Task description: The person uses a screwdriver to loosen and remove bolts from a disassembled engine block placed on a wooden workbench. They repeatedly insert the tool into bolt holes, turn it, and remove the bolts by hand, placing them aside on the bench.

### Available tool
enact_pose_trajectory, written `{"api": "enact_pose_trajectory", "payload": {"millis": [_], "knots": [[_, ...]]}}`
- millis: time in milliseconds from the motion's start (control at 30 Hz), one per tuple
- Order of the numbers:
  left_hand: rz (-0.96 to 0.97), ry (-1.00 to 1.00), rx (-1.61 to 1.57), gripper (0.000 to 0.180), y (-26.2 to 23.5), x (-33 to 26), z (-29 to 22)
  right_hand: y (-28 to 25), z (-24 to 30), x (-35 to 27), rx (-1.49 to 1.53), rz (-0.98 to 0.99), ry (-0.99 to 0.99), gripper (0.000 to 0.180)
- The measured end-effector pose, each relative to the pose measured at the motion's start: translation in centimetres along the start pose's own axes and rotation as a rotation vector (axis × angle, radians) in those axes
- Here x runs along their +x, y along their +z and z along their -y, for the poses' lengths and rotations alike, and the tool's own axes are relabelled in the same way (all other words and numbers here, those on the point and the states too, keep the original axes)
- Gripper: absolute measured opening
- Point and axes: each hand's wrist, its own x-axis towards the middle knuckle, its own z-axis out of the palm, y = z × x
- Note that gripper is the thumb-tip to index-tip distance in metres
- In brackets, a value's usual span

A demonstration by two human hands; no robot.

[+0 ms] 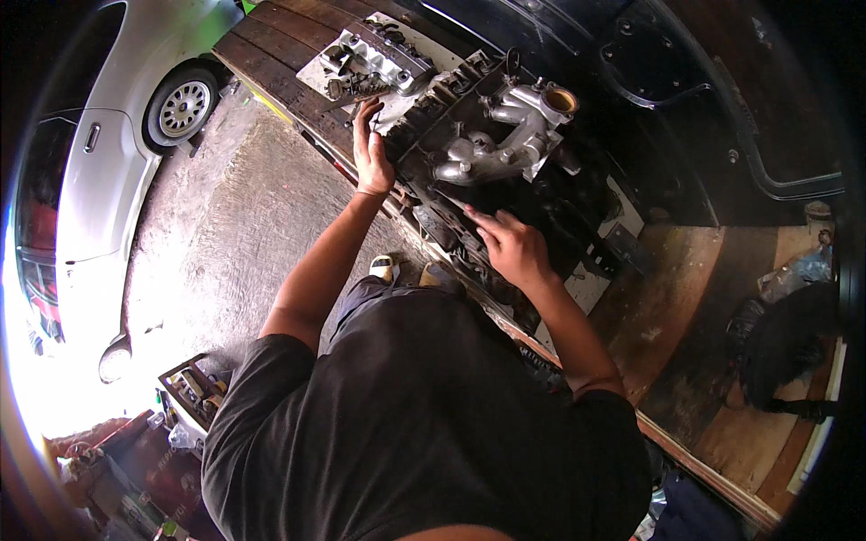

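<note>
My left hand point(373, 162) reaches over the bench's near edge, its fingers stretched out beside dark metal engine parts point(442, 97). A silver valve cover point(388, 59) lies on a light board just beyond the fingertips. My right hand point(514, 251) is over a black engine block point(505, 198), index finger extended and the others curled. A thin, pale, rod-like line runs on from that fingertip; whether it is a tool in the hand is hard to make out. Past both hands sits a silver intake manifold point(505, 153) with a round, tan-coloured opening.
A silver car point(99, 198) stands at the left on the concrete floor point(234, 207). Near my left elbow is a box of small items point(194, 388). At the right, a wooden surface point(695, 316) holds a black bag-like bundle point(785, 347). A black panel point(667, 108) rises behind the bench.
</note>
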Motion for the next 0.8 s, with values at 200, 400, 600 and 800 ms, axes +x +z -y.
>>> {"api": "enact_pose_trajectory", "payload": {"millis": [200,400,600,800], "knots": [[0.061,0.087,0.04,0.063,0.4,-0.4,-1.6,-2.5,-3.5,-3.8,0.067,-0.054,0.074,0.038],[0.109,0.057,0.137,0.07,0.8,-1.0,-2.6,0.7,-3.4,-3.2,0.163,-0.156,0.114,0.033],[0.139,0.082,0.27,0.075,0.8,-1.2,-2.1,0.6,-3.0,-3.4,0.185,-0.127,0.085,0.035],[0.148,0.084,0.307,0.078,1.1,-1.3,-2.5,-1.0,-1.7,-2.4,-0.01,0.01,0.117,0.036]]}}
